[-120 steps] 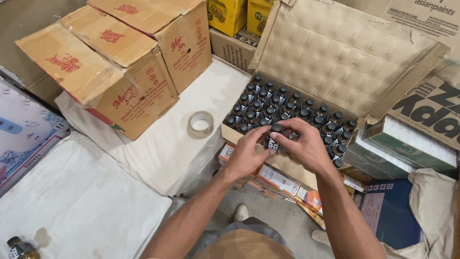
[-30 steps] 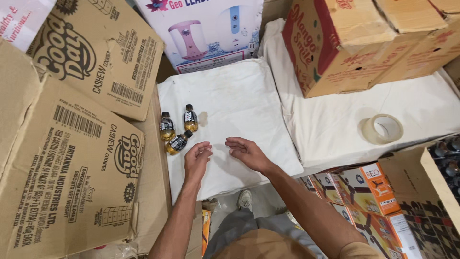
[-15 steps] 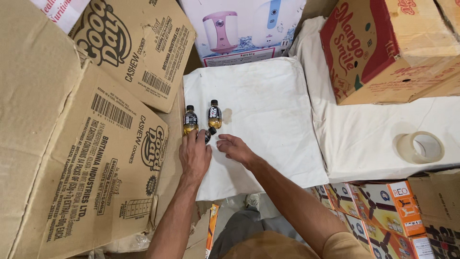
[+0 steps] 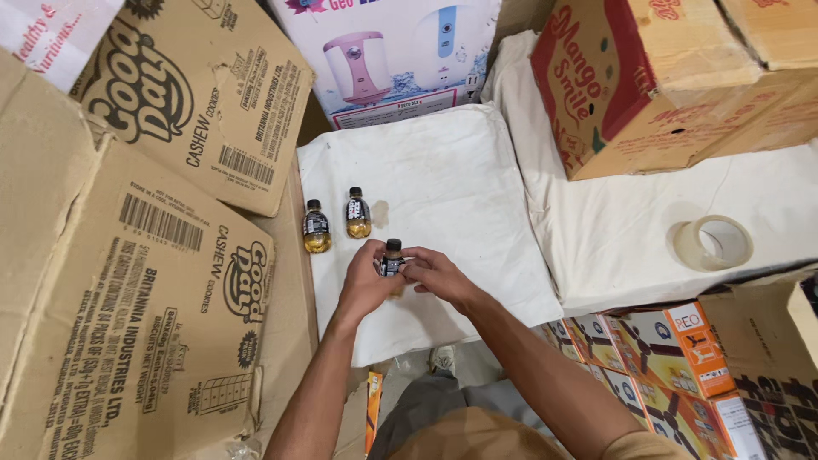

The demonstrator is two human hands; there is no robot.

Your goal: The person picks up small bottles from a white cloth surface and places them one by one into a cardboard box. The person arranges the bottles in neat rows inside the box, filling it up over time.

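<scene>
Bottle (image 4: 392, 259), small, rigid, likely light, is gripped mid-frame by both hands: left hand (image 4: 365, 285), right hand (image 4: 433, 274), around its body.

Inspector A: Small bottle (image 4: 392, 258): only the black cap and part of the label show; the lower body is covered by the left hand (image 4: 365, 285) and right hand (image 4: 437, 274).

Inspector B: Noted. Right-hand cartons (image 4: 771, 388) run off the frame edge.

Bare forearms, tan top, grey trousers
</scene>
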